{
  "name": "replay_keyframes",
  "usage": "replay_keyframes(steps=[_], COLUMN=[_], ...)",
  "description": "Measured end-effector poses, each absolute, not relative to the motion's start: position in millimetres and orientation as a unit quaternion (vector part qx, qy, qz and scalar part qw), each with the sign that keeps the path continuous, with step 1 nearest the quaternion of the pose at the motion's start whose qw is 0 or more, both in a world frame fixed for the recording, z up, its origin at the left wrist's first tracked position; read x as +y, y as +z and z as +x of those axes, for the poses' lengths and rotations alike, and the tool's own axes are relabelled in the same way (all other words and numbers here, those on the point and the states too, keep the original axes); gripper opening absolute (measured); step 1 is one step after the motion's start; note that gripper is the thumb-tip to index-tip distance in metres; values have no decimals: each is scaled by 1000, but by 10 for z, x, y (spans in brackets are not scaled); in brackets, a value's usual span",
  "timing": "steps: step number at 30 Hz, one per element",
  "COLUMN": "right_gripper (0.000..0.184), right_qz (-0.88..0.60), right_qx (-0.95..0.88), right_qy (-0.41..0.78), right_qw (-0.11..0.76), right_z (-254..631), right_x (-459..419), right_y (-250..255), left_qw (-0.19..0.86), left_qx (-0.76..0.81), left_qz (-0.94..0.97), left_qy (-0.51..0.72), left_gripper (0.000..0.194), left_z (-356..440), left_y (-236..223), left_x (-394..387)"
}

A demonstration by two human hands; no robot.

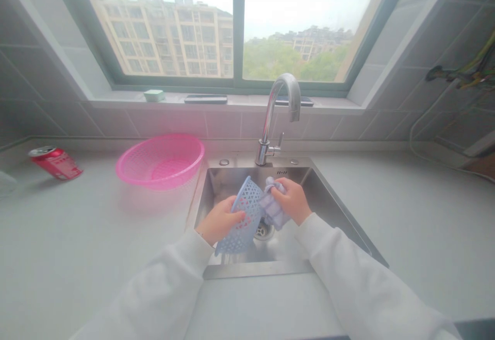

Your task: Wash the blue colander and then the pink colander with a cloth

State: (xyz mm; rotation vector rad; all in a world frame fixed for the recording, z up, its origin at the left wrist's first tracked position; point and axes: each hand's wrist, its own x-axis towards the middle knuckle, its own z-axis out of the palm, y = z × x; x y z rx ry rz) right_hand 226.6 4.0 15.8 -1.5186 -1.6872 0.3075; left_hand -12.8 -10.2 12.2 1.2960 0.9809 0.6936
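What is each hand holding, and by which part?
The left hand holds a blue plastic basket by its side wall. The right hand grips a bunched cloth around its middle, against the basket.

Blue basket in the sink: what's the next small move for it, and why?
Probably turn the blue plastic basket slightly with the left hand, which grips it, so another stretch of its lattice meets the lilac cloth: the right hand holds that cloth at just one edge.

Grey tiled wall (69, 118), window (238, 26) overlooking apartment block (166, 36), trees (270, 59)
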Motion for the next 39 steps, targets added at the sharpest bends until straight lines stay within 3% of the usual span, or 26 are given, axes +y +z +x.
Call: replay_keyframes(steps=[5, 8, 11, 13, 20, 25, 29, 32, 36, 39], right_gripper=[12, 12, 14, 15, 10, 13, 18, 15, 8, 8], right_qz=[-369, -434, -587, -612, -358, -499, -607, -557, -375, -378], right_qx=[-881, -851, -733, -701, -888, -802, -712, -754, -879, -876], right_qy=[26, 16, 48, 68, 36, 48, 62, 56, 36, 25], right_qw=[296, 294, 341, 359, 287, 323, 348, 344, 291, 299], right_z=[1901, 1932, 2160, 2268, 1855, 1998, 2279, 2192, 1871, 1847], right_x=[-268, -223, -42, 22, -302, -143, 40, -55, -306, -319], right_y=[170, 194, 230, 244, 194, 225, 241, 216, 182, 201], left_qw=[555, 516, 543, 547, 488, 495, 580, 546, 473, 464], left_qx=[383, 356, 330, 318, 344, 338, 316, 339, 330, 324], left_qz=[672, 723, 729, 737, 751, 748, 712, 731, 778, 784], left_qy=[307, 291, 254, 236, 282, 284, 238, 231, 248, 257], left_gripper=[27, 33, 37, 37, 39, 29, 27, 26, 30, 29], left_z=[-132, -134, -113, -91, -87, -115, -109, -115, -144, -162], left_y=[113, 160, 236, 256, 90, 119, 181, 171, 116, 118], left_x=[-120, -175, -262, -303, -191, -173, -233, -219, -140, -117])
